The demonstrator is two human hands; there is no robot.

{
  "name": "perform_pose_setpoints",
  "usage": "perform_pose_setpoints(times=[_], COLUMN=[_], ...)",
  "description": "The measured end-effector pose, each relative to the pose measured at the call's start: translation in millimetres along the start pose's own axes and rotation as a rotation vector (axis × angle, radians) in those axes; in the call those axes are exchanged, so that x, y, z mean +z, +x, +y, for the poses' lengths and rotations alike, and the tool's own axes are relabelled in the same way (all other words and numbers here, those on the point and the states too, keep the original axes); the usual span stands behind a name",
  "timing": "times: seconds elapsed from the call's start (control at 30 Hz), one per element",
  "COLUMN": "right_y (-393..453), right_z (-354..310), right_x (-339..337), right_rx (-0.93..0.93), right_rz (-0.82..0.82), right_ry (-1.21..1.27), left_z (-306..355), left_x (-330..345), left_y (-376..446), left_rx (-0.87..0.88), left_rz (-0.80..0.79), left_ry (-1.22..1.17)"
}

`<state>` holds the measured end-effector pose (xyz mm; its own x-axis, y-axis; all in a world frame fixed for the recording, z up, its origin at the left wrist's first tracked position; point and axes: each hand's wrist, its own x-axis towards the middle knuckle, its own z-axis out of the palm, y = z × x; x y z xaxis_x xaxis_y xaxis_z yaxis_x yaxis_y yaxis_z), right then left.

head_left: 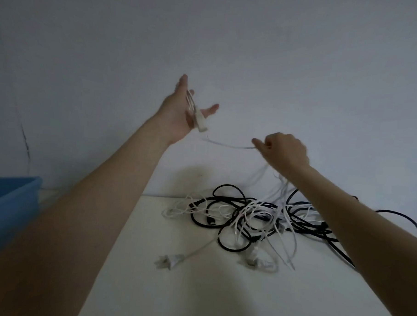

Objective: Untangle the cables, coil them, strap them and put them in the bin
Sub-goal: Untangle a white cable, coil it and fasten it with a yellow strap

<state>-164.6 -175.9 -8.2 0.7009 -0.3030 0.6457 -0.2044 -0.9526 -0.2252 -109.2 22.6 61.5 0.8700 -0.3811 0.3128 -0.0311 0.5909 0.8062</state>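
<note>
Fingers [259, 143] pinching white cable [227, 145], tangle [252, 217] below

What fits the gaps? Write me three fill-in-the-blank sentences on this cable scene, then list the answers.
1. The left hand, raised with fingers straight, has loops of a ____ cable lying across its palm.
2. The right hand pinches the same cable, which runs down to the tangle of white and ____ cables on the table.
3. The bin at the left edge is ____ in colour.

Missing words: white; black; blue
</note>
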Motion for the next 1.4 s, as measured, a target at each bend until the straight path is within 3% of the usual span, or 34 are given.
perform_pose_setpoints(times=[0.1,0.17,0.27,0.33,0.43,0.63,0.8,1.0,1.13,1.23,1.27,1.33,1.4], right_y=[-15.1,-17.5,-12.6,-10.3,-12.1,-2.0,-5.9,-2.1,-11.9,-22.5,-24.4,-23.3,-23.6], right_z=[-21.1,-29.3,-34.3,-31.5,-18.6,2.7,4.3,10.7,6.8,7.7,5.7,0.0,-7.8], right_x=[1.2,-6.8,-29.2,-43.3,-48.4,-35.5,-11.1,7.5,23.7,31.5,31.5,33.7,36.2], right_rx=[-0.272,-0.375,-0.339,-0.283,-0.269,-0.066,0.069,0.147,0.008,-0.022,-0.069,-0.163,-0.228], right_rz=[-0.113,-0.180,-0.341,-0.443,-0.592,-0.345,-0.322,-0.148,-0.314,-0.415,-0.450,-0.539,-0.575], right_ry=[-0.052,0.087,0.423,0.543,0.609,1.040,1.020,0.849,0.462,0.551,0.531,0.431,0.429], left_z=[-20.4,-31.5,-46.2,-53.6,-61.8,-75.8,-70.4,-67.0,-60.6,-52.4,-52.2,-58.1,-69.7], left_x=[4.8,1.4,-7.9,-13.4,-16.2,-14.0,-7.7,-11.0,-11.9,-7.1,-5.2,-4.8,-7.7], left_y=[-0.8,-3.1,-15.0,-24.0,-29.1,-31.3,-35.5,-43.6,-37.0,-26.4,-23.0,-15.5,-14.2], left_rx=[-0.080,-0.183,-0.410,-0.498,-0.551,-0.557,-0.532,-0.520,-0.340,-0.290,-0.254,-0.168,-0.059], left_rz=[-0.012,-0.074,-0.345,-0.500,-0.536,-0.580,-0.733,-0.721,-0.552,-0.391,-0.317,-0.218,-0.217], left_ry=[0.140,0.299,0.529,0.521,0.507,0.415,0.240,0.413,0.283,-0.025,-0.031,0.189,0.579])
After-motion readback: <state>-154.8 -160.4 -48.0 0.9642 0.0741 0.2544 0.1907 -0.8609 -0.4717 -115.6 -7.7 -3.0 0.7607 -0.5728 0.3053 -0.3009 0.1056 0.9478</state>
